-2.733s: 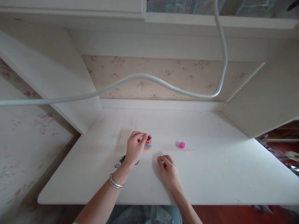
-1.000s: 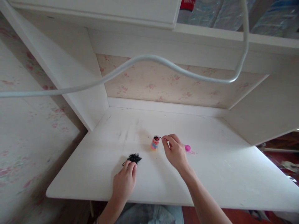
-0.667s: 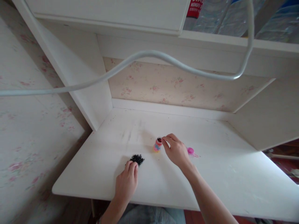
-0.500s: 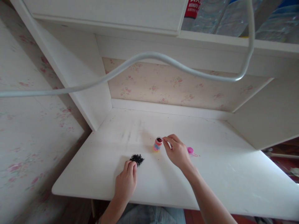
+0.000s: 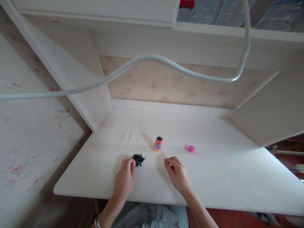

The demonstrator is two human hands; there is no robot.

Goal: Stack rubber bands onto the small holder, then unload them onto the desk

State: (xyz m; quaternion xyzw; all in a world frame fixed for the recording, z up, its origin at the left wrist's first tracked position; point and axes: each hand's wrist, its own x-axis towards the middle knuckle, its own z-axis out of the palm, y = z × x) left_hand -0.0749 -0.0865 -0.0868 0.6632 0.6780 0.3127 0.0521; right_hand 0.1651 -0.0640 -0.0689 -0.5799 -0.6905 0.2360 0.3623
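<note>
On the white desk (image 5: 225,177), the tangled, glossy black pile (image 5: 138,160) is met at its edge by the left hand (image 5: 125,177); thin strands are best pinched singly, lightly. The right hand (image 5: 177,174) is held near the upright, clear-rimmed, rounded jar (image 5: 158,144). Whether either grip is closed on anything cannot be told.

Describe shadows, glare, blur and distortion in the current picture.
Head view: soft shadows lie left of the jar, pink piece, left hand and right hand; a highlight marks the white cable; shelf contents look blurred; left side panel slants, likely wide-angle distortion.
</note>
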